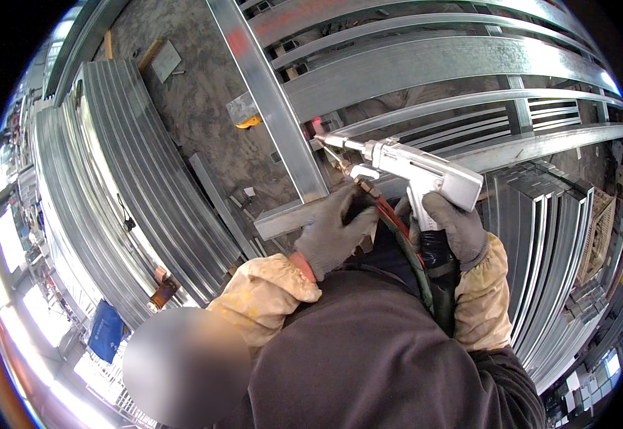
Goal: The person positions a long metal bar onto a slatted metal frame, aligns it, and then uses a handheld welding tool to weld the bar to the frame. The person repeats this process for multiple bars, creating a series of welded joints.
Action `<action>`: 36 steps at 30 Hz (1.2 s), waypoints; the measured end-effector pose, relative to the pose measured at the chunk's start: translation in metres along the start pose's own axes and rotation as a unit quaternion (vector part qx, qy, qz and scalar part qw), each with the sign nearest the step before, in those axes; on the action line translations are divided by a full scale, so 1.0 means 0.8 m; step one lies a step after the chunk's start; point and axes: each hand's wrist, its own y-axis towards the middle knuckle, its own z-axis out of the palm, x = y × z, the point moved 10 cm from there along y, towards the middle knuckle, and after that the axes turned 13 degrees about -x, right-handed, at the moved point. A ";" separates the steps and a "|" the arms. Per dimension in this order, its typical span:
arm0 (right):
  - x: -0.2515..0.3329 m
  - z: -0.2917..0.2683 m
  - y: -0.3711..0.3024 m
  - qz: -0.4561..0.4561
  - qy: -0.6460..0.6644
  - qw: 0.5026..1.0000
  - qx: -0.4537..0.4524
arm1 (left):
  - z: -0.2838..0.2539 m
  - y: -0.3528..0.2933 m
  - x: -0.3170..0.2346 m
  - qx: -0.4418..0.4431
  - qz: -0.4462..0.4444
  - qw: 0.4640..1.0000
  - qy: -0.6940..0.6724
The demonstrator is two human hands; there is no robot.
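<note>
A white handheld welding gun [426, 171] is in my gloved right hand [458, 225], the fingers wrapped round its black-taped grip. Its copper-coloured tip [324, 138] points left at a corner of the galvanized steel frame [276, 104], where a red light spot shows. Below the barrel runs a thin feed tube with a brass fitting [366, 186], joined to red and green hoses [413, 261]. My left hand [336, 232], in a grey glove, is curled beside that fitting, over the frame's near rail. What its fingers hold, if anything, is hidden.
Long ribbed metal profiles [136, 157] are stacked on the left. More steel channels [540, 243] stand bundled on the right, near a woven crate [597, 236]. A yellow tool [248, 122] lies beside the frame's long bar. A blue bag [106, 330] hangs at lower left.
</note>
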 end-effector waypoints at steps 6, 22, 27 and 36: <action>-0.002 -0.017 -0.007 0.002 0.039 0.999 0.006 | -0.146 -0.017 -0.044 -0.299 0.232 0.848 0.371; 0.004 -0.001 -0.001 0.003 -0.013 1.000 0.005 | -0.135 0.001 0.003 -0.275 0.151 0.848 0.428; -0.004 -0.006 0.002 0.004 -0.011 1.000 -0.006 | -0.123 -0.034 -0.037 -0.340 0.318 0.790 0.400; -0.004 0.011 0.007 0.022 -0.013 0.999 0.026 | -0.042 -0.033 -0.060 -0.156 0.358 0.841 0.374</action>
